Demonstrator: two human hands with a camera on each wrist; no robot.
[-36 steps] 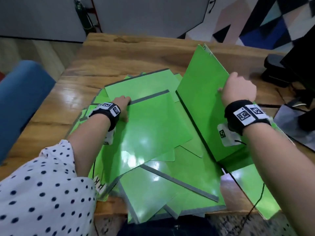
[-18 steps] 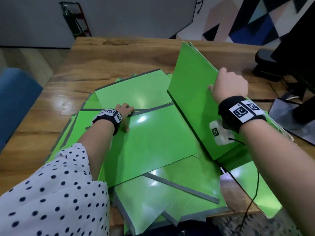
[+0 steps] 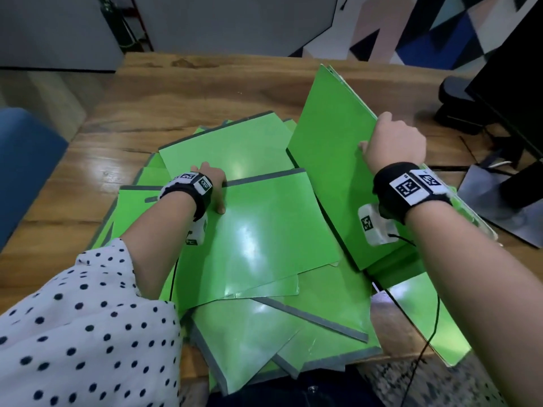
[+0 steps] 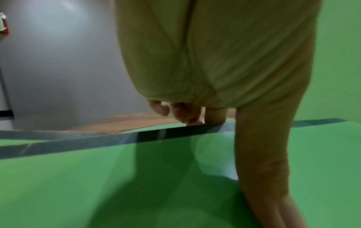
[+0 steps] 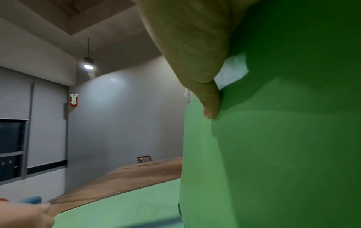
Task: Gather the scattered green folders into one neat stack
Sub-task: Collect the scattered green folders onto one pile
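Several green folders with grey spines lie fanned and overlapping on the wooden table (image 3: 205,92). My left hand (image 3: 213,183) grips the far grey edge of the top flat folder (image 3: 264,230), thumb on its cover and fingers curled over the spine (image 4: 183,129). My right hand (image 3: 393,142) holds a bundle of folders (image 3: 332,160) tilted up on edge at the right, thumb (image 5: 210,101) pressed on its green face (image 5: 283,138). More folders (image 3: 323,312) stick out over the near table edge.
A black monitor and its base (image 3: 458,110) stand at the far right, with a grey pad (image 3: 499,207) and cables beside them. A blue chair (image 3: 23,160) is off the table's left. Bare wood shows along the far and left sides.
The left hand has drawn the top flat folder slightly nearer and rightward. The right hand keeps the bundle raised on edge, about as before.
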